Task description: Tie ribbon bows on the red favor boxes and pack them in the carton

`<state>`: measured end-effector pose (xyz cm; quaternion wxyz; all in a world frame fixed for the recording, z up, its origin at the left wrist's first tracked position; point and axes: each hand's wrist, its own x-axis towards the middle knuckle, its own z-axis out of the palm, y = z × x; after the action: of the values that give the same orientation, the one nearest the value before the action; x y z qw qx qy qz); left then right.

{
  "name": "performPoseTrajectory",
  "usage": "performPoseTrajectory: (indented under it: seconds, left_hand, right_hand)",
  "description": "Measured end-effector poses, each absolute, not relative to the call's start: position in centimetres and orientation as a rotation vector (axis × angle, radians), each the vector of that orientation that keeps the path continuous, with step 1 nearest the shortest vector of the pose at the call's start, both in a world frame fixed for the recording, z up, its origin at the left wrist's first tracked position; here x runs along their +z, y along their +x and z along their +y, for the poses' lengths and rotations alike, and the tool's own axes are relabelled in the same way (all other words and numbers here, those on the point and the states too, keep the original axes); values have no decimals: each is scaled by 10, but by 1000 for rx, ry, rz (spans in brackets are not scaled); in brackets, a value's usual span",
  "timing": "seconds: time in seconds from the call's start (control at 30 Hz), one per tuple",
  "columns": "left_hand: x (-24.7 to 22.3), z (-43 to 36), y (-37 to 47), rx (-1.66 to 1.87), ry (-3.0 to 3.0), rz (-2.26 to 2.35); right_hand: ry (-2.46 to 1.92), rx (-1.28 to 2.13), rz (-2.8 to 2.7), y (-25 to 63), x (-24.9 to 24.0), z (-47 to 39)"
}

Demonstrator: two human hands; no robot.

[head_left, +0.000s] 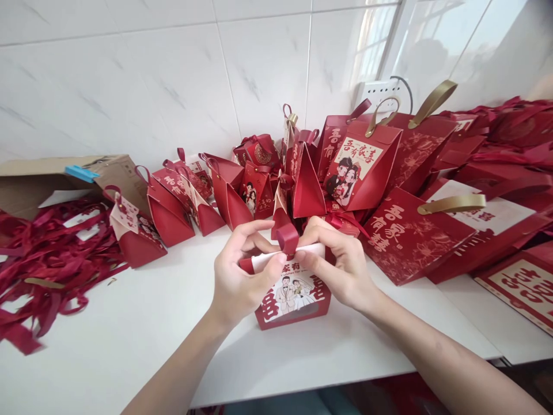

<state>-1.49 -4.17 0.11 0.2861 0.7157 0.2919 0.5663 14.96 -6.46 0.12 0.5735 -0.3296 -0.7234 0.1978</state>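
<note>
A red and white gift box point(298, 297) with a cartoon couple printed on its front stands upright on the white table in front of me. From its top edge rises a loop of dark red ribbon point(288, 237). My left hand point(244, 271) grips the left part of the top edge, thumb on the front near the ribbon's base. On the other side, my right hand point(339, 262) pinches the top edge just right of the ribbon. Both hands touch the box, and their fingers partly hide its upper part.
Several finished red gift boxes point(233, 190) line the tiled wall. Larger boxes with gold handles point(367, 164) crowd the right side. Loose red ribbons point(56, 259) lie at left by a cardboard box point(123, 178). A power strip point(380, 95) is on the wall.
</note>
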Motion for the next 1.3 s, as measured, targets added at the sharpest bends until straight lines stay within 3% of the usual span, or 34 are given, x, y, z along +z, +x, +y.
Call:
performPoseTrajectory:
  seconds: [0.3,1.3]
  left_hand:
    - [1,-42,-17,1518,1904,800]
    - [-1,-40,-17,1526,1935,791]
  right_hand:
    - [-741,300,-1704,145,-7,-62]
    - [-794,528,-1560,140,-11,-66]
